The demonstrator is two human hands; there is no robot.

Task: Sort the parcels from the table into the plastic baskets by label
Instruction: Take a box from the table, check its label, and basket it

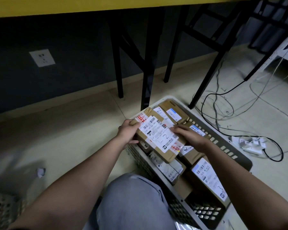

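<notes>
Nearest, the person's knee [133, 201] in grey trousers covers the near left corner of the grey plastic basket [236, 155], so that part of the basket cannot be checked. At the near left edge a second slotted basket [0, 211] is cut off and blurred; its contents are unknown.

The cardboard parcel [158, 135] is held over the grey basket, above the parcels packed inside. The left hand [127, 131] grips its left end, thumb on top and fingers curled under. The right hand [189, 136] rests on its right side with fingers nearly flat along the top face; whether any wrap beneath is not visible.

Risk: the basket looks close to full, so a parcel set down here may perch tilted on its neighbours and slide off over the rim. The handwritten mark on the label [162, 134] is partly legible only; misreading it would send the parcel to the wrong basket.

Farther right, loose cables [223, 103] and a power strip [249, 143] lie beside the basket, a snag hazard if it is dragged. The yellow table [90, 5] shows only its edge; its top is out of view.
</notes>
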